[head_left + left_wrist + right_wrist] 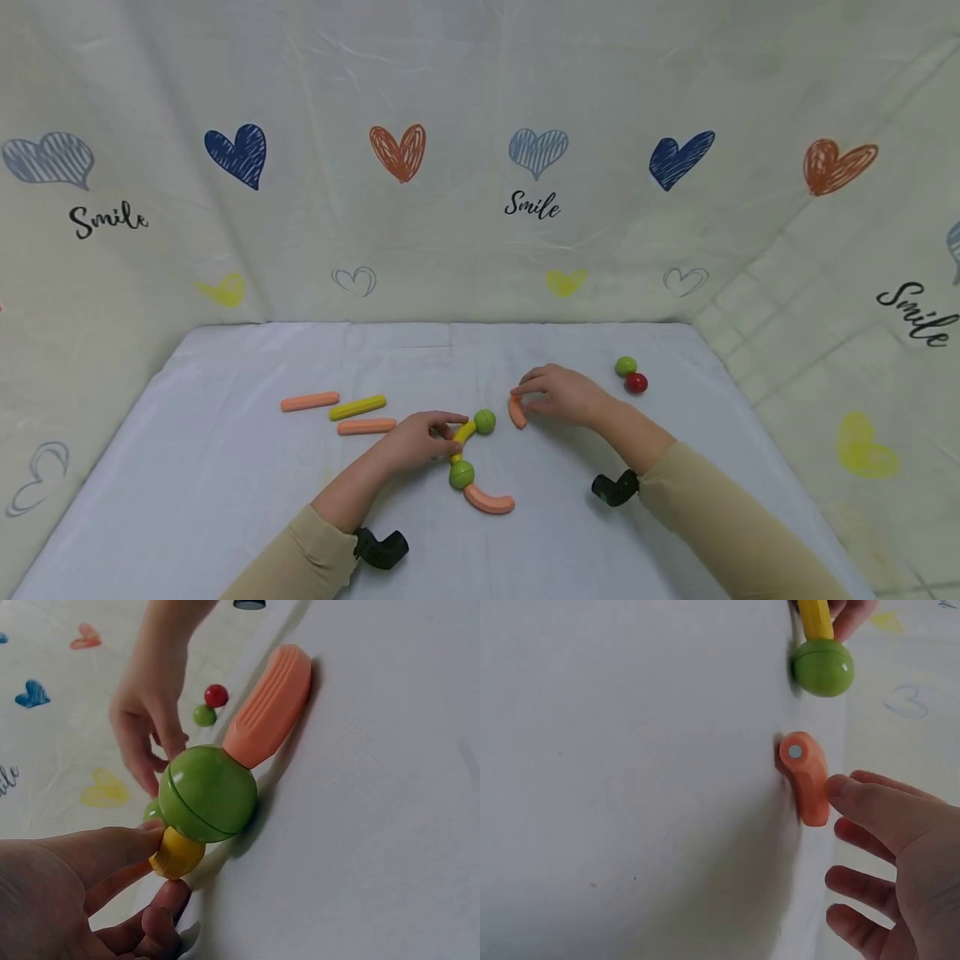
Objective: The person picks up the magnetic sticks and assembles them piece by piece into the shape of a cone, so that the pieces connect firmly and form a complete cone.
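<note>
A curved yellow toy stick (463, 434) lies between two green balls, one (484, 422) at its far end and one (462, 475) at its near end. My left hand (420, 440) pinches this stick between thumb and fingers. From the near ball, a curved orange stick (491, 501) extends to the right. In the right wrist view, a separate curved orange stick (807, 780) shows a silvery disc on its end. My right hand (558, 395) is beside it, thumb tip right at its edge and the other fingers spread apart.
On the left of the white-covered table (225, 492) lie two straight orange sticks, one farther (310, 402) and one nearer (367, 427), with a straight yellow stick (357, 407) between. A small green ball (626, 365) and a red ball (636, 383) sit at the back right.
</note>
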A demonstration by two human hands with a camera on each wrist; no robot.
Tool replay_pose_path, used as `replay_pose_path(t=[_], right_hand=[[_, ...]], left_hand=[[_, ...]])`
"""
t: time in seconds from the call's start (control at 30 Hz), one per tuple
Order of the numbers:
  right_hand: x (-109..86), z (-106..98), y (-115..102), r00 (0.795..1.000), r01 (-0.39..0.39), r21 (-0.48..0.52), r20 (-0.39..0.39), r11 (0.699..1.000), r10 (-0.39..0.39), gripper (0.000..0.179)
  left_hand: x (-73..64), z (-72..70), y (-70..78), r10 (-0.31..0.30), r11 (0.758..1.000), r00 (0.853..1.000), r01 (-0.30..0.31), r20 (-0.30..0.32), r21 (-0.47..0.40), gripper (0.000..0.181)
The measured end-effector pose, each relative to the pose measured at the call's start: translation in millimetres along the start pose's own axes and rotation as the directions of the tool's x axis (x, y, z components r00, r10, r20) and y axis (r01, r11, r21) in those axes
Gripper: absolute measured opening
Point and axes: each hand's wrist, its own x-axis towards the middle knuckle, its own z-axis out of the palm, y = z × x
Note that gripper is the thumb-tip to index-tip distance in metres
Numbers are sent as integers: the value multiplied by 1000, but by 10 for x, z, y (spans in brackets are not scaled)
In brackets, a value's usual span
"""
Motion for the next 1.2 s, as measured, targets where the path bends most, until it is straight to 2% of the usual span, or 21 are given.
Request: replay_pose_path(t=[0.17,0.33,0.53,0.8,0.97,1.2], right_hand=[[66,-1,25,997,66,-19,40,998,-65,32],[128,36,32,995,76,-37,74,996,-74,31],[116,63,40,996,66,-68,61,995,-62,25],[75,97,13,996,-43,-24,77,999,44,24],[31,123,-51,992,-113,33,54,993,111,26],[-17,204,-127,965,-257,127,-10,958,261,27]], left_hand=[[5,-4,6,-7,1000,1000,7,3,5,43],[14,-3,-4,-2,1000,1000,2,5,7,44],[9,-2,0,-5,1000,1000,5,4,8,44],[-22,-22,48,4,1000,1000,-4,3,7,44],[-8,-16,31,1,1000,1000,-1,6,1,44],[-3,-10,17,-6,1000,1000,6,3,0,44]])
